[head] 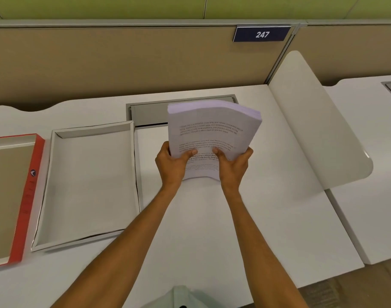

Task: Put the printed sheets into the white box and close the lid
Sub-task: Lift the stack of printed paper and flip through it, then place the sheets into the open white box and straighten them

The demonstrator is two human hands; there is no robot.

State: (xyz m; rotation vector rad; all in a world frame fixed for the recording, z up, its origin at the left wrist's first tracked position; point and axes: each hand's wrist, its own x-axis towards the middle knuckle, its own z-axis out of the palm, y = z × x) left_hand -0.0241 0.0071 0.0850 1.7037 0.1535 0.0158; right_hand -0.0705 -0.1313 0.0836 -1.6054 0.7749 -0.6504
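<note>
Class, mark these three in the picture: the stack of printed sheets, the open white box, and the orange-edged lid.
stack of printed sheets [212, 134]: head view, on the printed top page.
white box [90, 183]: head view, on its bare inner floor.
orange-edged lid [27, 196]: head view, on its orange side wall.

A thick stack of white printed sheets [212, 134] stands nearly upright above the desk, its lower edge bowed, black paragraphs of text facing the viewer. Left of it, well apart, the shallow white cardboard box [57, 192] lies open and empty. Further left lies a red-edged tray [27, 196], possibly its lid.
</note>
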